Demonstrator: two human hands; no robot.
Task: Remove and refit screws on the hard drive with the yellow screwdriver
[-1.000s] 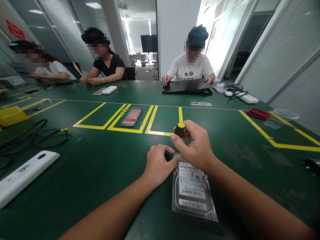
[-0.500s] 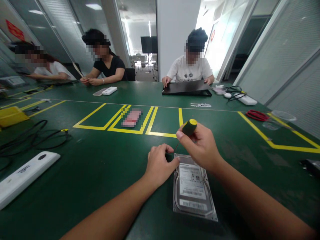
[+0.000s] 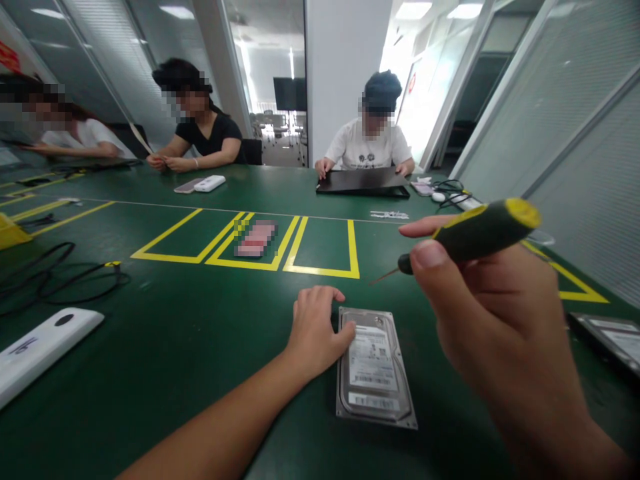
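A silver hard disk drive point(image 3: 376, 370) with white labels lies flat on the green table in front of me. My left hand point(image 3: 314, 328) holds its left edge, with the thumb on the top face and the fingers by the far left corner. In my right hand point(image 3: 505, 320) is a screwdriver point(image 3: 487, 230) with a dark green and yellow handle. Raised to the right of the drive, it has its thin tip pointing left, apart from the drive. The index finger stretches along the handle.
Another hard drive point(image 3: 613, 337) lies at the right edge. To the left are a white power strip point(image 3: 45, 353) and black cable point(image 3: 75, 283). Yellow tape point(image 3: 320, 271) marks the table. Across it, one person point(image 3: 373, 143) handles a flat black panel point(image 3: 363, 181); other people sit further left.
My right hand has lifted the screwdriver off the drive's far end and brought it right and nearer to me. My left hand stays at the drive's edge. The view has shifted slightly.
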